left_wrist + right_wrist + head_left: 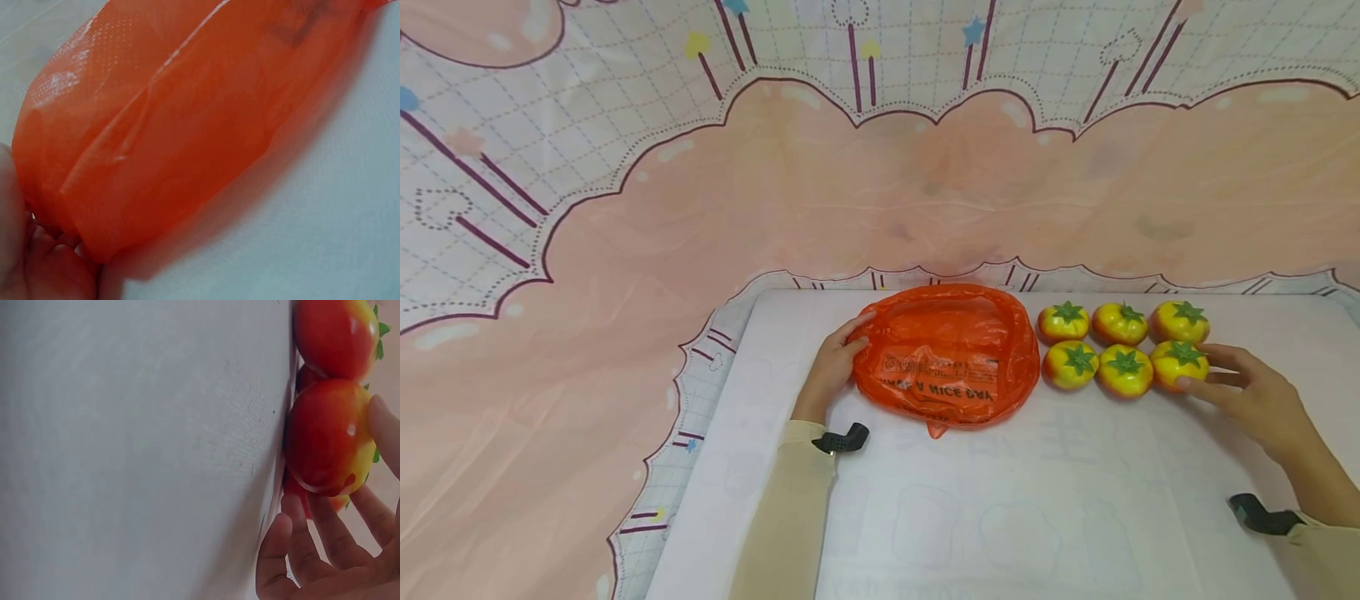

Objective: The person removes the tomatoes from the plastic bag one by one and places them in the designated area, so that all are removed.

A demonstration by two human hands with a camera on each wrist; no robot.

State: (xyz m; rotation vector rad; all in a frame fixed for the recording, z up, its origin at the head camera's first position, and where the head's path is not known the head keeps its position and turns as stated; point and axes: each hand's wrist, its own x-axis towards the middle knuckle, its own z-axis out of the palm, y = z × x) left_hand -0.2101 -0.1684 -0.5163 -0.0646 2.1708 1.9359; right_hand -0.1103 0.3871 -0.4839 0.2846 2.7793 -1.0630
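On the left of the table lies an orange-red plastic bag (943, 342), spread into a rounded shape with printed lettering on it. My left hand (830, 367) grips the bag's left edge; in the left wrist view its fingers (59, 269) sit at the lower corner of the film. To the right of the bag, several yellow-and-red tomatoes with green leafy tops stand in two rows. My right hand (1262, 400) holds the front right tomato (1172, 371), thumb on its near side and fingers around its right side. From the right wrist, that tomato (328, 437) shows its red underside.
A tomato (1180, 321) stands right behind the held one, and another (1125, 372) sits close on its left. The white table (1000, 517) ends at a patterned cloth backdrop (925, 192). Black straps with cameras are on both wrists.
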